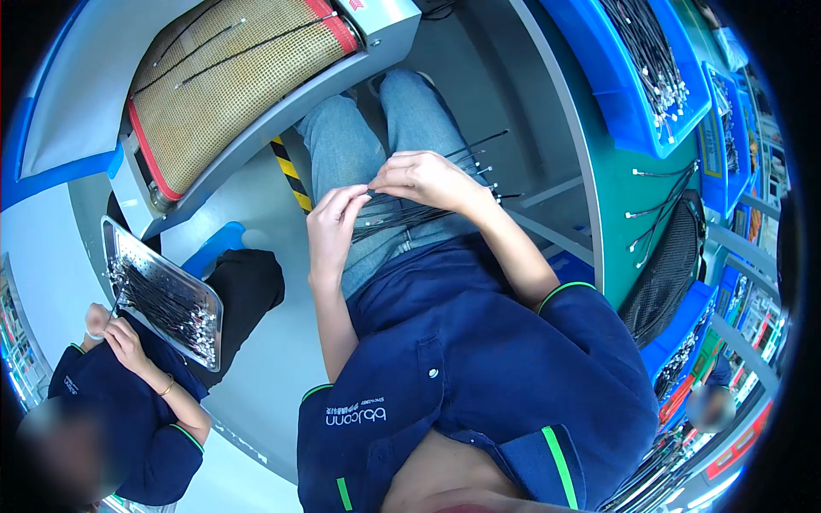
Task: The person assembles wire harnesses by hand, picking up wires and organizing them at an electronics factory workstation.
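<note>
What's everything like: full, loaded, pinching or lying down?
Bare left hand: pinching a small, unclear dark piece
Bare right hand: pinching there too
Thin black cables: lying across denim lap
Tan, red-edged mesh belt: carrying cables
Rectangular silver metal tray: loaded with cables
Deep blue plastic bin: cable-filled

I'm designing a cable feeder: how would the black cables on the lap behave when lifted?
The black cables look thin, so probably light. They lie nearly straight across the jeans, suggesting some springiness rather than limpness. With small pale connectors close together at one end, they may snag.
</note>
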Demonstrator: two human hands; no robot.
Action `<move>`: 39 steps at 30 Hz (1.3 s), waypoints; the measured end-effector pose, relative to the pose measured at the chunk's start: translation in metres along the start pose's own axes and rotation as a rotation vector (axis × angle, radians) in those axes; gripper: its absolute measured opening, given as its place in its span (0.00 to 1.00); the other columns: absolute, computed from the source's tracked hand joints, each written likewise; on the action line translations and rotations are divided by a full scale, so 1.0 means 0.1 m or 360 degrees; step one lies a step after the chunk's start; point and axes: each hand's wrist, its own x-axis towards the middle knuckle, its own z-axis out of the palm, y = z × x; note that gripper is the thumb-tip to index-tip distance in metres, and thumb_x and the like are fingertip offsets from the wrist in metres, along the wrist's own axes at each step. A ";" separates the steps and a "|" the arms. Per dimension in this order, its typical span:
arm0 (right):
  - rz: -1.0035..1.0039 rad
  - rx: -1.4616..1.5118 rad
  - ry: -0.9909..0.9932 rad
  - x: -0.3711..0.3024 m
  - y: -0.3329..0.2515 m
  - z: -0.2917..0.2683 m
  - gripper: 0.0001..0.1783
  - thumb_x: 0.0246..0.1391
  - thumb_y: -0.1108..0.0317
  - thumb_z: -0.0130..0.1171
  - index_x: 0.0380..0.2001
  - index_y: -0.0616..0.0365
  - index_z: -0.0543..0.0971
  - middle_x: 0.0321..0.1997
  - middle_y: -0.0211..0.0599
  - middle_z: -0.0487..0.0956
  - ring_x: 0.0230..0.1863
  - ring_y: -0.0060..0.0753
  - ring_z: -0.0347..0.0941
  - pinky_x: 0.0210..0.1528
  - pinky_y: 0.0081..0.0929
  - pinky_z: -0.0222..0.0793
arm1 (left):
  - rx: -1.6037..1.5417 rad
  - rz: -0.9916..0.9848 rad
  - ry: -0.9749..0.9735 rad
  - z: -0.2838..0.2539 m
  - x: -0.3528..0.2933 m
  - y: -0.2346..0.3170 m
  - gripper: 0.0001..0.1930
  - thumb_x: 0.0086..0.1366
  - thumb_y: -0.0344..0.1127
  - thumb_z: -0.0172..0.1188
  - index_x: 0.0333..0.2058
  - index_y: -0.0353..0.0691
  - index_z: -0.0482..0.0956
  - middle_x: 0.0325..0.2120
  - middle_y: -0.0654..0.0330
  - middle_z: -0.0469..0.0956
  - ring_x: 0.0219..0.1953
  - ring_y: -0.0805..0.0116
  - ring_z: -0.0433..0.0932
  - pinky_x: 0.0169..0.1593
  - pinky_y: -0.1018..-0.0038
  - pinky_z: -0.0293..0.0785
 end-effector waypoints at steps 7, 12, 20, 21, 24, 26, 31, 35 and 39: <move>0.0099 0.0026 -0.0060 0.00 0.00 0.02 0.07 0.50 0.68 0.61 0.32 0.58 0.81 0.33 0.34 0.81 0.36 0.35 0.77 0.42 0.29 0.73 | -0.0055 0.0139 0.0099 0.05 -0.01 -0.06 0.08 0.56 0.26 0.64 0.35 0.35 0.77 0.28 0.57 0.79 0.28 0.68 0.79 0.31 0.72 0.74; 0.0205 0.0131 -0.0055 0.01 -0.01 0.04 0.08 0.50 0.67 0.61 0.32 0.58 0.81 0.33 0.36 0.80 0.35 0.37 0.77 0.41 0.29 0.73 | 0.0203 0.0352 0.0075 0.02 0.01 -0.07 0.07 0.55 0.25 0.64 0.33 0.36 0.78 0.28 0.57 0.79 0.30 0.62 0.78 0.34 0.71 0.74; 0.0331 0.0356 0.0001 0.01 -0.05 -0.03 0.07 0.50 0.68 0.62 0.31 0.60 0.80 0.29 0.38 0.79 0.31 0.37 0.77 0.34 0.29 0.72 | 0.0294 0.0396 0.0159 0.03 -0.02 -0.07 0.07 0.50 0.23 0.65 0.30 0.37 0.78 0.27 0.58 0.78 0.31 0.62 0.77 0.36 0.70 0.73; 0.0351 0.0318 0.0008 0.00 -0.04 -0.08 0.07 0.50 0.69 0.63 0.31 0.60 0.80 0.28 0.38 0.79 0.30 0.36 0.76 0.33 0.29 0.71 | 0.0291 0.0422 0.0182 0.01 -0.02 -0.07 0.07 0.50 0.23 0.65 0.30 0.37 0.79 0.27 0.58 0.78 0.31 0.62 0.77 0.36 0.70 0.73; 0.0319 0.0363 0.0019 0.00 -0.04 -0.11 0.07 0.50 0.69 0.63 0.32 0.59 0.81 0.28 0.38 0.78 0.29 0.36 0.76 0.31 0.28 0.70 | 0.0278 0.0474 0.0226 0.02 0.00 -0.04 0.08 0.49 0.23 0.65 0.29 0.37 0.79 0.26 0.59 0.78 0.31 0.62 0.77 0.35 0.70 0.73; 0.0314 0.0386 0.0023 0.01 -0.07 -0.13 0.07 0.50 0.68 0.63 0.32 0.59 0.81 0.27 0.38 0.78 0.29 0.36 0.76 0.31 0.27 0.70 | 0.0270 0.0496 0.0249 0.02 0.00 -0.02 0.08 0.48 0.23 0.66 0.29 0.37 0.79 0.26 0.59 0.79 0.31 0.63 0.77 0.35 0.71 0.73; 0.0341 0.0388 -0.0014 0.05 -0.12 -0.19 0.08 0.50 0.68 0.63 0.32 0.59 0.81 0.29 0.38 0.79 0.30 0.36 0.76 0.32 0.28 0.70 | 0.0383 0.0614 0.0271 -0.05 0.06 0.00 0.07 0.49 0.24 0.66 0.29 0.37 0.79 0.26 0.59 0.79 0.31 0.62 0.78 0.35 0.70 0.73; 0.0408 0.0276 -0.0063 0.07 -0.09 -0.33 0.09 0.51 0.66 0.62 0.34 0.59 0.81 0.32 0.38 0.80 0.34 0.37 0.77 0.36 0.28 0.72 | 0.0424 0.0536 0.0305 -0.25 0.09 -0.07 0.06 0.51 0.25 0.65 0.29 0.37 0.79 0.27 0.59 0.79 0.31 0.62 0.77 0.35 0.71 0.73; 0.0530 -0.0049 -0.0073 0.03 -0.05 -0.57 0.08 0.51 0.67 0.61 0.34 0.58 0.81 0.33 0.38 0.80 0.35 0.38 0.77 0.39 0.28 0.73 | 0.0289 0.0255 0.0330 -0.50 0.11 -0.22 0.04 0.57 0.25 0.62 0.33 0.36 0.79 0.30 0.58 0.77 0.30 0.68 0.76 0.35 0.75 0.73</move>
